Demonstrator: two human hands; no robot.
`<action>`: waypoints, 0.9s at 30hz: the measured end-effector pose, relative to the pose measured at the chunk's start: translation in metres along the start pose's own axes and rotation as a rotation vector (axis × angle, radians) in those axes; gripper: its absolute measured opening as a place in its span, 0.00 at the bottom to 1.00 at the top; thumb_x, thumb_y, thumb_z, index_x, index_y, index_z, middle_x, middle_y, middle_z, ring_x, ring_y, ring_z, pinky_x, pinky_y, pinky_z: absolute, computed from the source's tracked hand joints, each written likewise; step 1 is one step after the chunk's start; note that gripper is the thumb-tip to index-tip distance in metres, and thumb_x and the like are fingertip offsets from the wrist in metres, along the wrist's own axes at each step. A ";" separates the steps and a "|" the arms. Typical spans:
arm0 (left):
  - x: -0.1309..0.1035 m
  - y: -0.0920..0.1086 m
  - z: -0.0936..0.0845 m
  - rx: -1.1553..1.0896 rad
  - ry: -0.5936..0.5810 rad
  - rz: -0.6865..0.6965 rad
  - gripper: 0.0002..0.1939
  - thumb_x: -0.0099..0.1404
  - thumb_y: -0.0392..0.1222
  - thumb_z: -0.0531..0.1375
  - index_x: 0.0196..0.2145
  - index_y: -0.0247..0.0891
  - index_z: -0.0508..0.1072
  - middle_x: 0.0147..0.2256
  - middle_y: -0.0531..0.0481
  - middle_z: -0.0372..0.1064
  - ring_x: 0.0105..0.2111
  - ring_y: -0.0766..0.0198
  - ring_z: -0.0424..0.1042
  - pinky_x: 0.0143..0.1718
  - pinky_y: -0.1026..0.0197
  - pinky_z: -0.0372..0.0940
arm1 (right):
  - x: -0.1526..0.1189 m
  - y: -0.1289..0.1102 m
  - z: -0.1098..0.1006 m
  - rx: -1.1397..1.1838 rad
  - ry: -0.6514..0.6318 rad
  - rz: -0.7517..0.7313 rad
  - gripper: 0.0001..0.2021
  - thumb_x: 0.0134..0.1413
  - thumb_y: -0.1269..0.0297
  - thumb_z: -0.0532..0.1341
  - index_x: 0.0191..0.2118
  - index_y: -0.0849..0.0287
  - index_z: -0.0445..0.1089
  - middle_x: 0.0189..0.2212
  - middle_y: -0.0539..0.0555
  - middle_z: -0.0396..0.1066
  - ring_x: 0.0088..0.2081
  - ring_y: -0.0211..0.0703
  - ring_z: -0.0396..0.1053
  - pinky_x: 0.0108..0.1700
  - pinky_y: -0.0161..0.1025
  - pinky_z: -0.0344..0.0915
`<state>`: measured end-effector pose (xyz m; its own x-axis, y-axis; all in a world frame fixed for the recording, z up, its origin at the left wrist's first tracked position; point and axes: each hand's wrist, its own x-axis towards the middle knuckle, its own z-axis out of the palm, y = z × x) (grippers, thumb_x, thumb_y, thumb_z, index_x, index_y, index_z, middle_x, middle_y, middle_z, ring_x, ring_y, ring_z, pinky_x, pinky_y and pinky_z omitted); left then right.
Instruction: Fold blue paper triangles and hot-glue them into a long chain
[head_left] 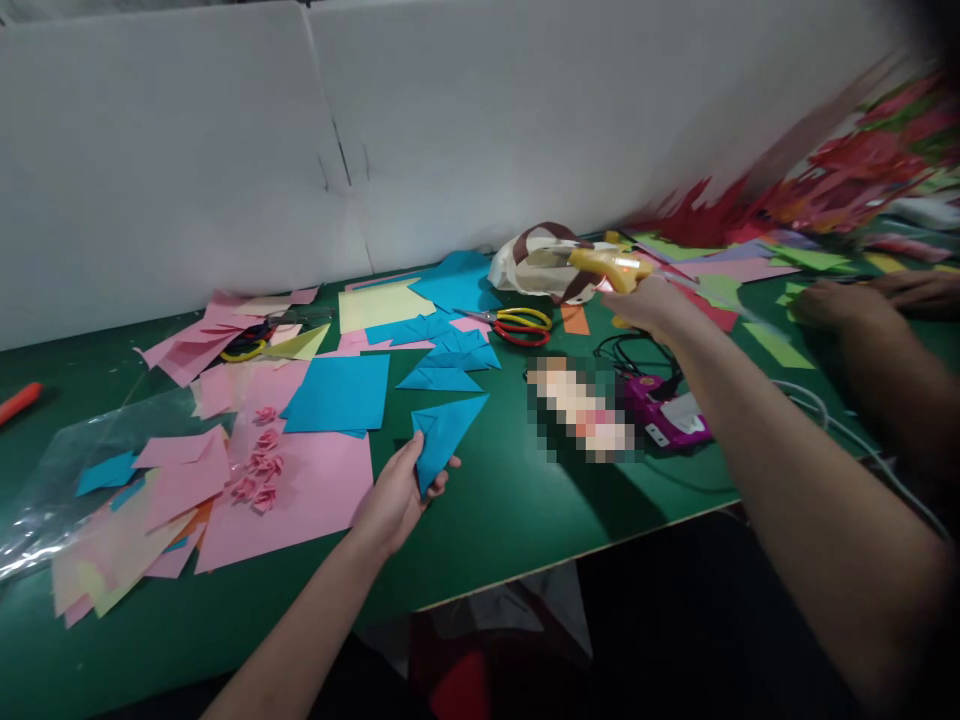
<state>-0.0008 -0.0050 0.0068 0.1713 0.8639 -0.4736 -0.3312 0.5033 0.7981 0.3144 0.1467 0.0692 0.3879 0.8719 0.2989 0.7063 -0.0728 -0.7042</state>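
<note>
Left hand: just below mid-frame, pinching a folded blue paper between the thumb and the fingers curled behind it.
Blue paper: pretty much centre of the frame, kinda triangular, one corner poking toward the upper right.
Right hand: upper right, wrapped around a yellow glue gun — couldn't tell if the trigger was squeezed.
Other blue stuff: more folded blue pieces lay just above the held one, with flat blue squares left of centre.
Pink corner: little paper roses sat bunched on a big pink sheet, centre left.
Scissors: upper middle, red and yellow handles.
Power strip: purple one, right of centre — black cable plugged in.
Right edge: another person's hands were near some green paper.
</note>
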 end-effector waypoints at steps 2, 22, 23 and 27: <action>0.001 0.001 -0.002 -0.022 -0.005 0.006 0.23 0.61 0.58 0.55 0.30 0.31 0.70 0.19 0.51 0.65 0.16 0.74 0.55 0.17 0.69 0.48 | -0.021 -0.011 0.001 0.074 -0.093 0.017 0.13 0.49 0.63 0.55 0.34 0.73 0.65 0.24 0.55 0.67 0.23 0.31 0.66 0.25 0.35 0.56; 0.006 0.001 -0.011 -0.019 0.059 0.084 0.21 0.62 0.57 0.55 0.28 0.33 0.67 0.18 0.50 0.66 0.11 0.80 0.47 0.14 0.72 0.41 | -0.177 -0.027 0.074 -0.114 -0.231 -0.336 0.10 0.42 0.58 0.58 0.30 0.58 0.65 0.22 0.52 0.70 0.24 0.43 0.68 0.24 0.34 0.55; 0.006 0.001 -0.011 -0.011 0.065 0.082 0.21 0.61 0.57 0.55 0.28 0.33 0.67 0.18 0.50 0.65 0.11 0.80 0.47 0.14 0.72 0.41 | -0.179 -0.026 0.077 -0.159 -0.224 -0.364 0.10 0.42 0.59 0.58 0.31 0.59 0.66 0.22 0.52 0.70 0.24 0.44 0.69 0.24 0.34 0.56; 0.006 -0.002 -0.010 0.020 0.087 0.082 0.21 0.60 0.58 0.56 0.29 0.34 0.66 0.17 0.51 0.65 0.11 0.79 0.47 0.15 0.71 0.40 | -0.181 -0.023 0.080 -0.349 -0.215 -0.456 0.07 0.41 0.61 0.58 0.27 0.59 0.67 0.24 0.56 0.73 0.25 0.46 0.71 0.24 0.35 0.57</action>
<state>-0.0084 -0.0009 -0.0009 0.0628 0.8974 -0.4367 -0.3222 0.4324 0.8422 0.1809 0.0296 -0.0204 -0.1016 0.9280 0.3585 0.9393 0.2082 -0.2726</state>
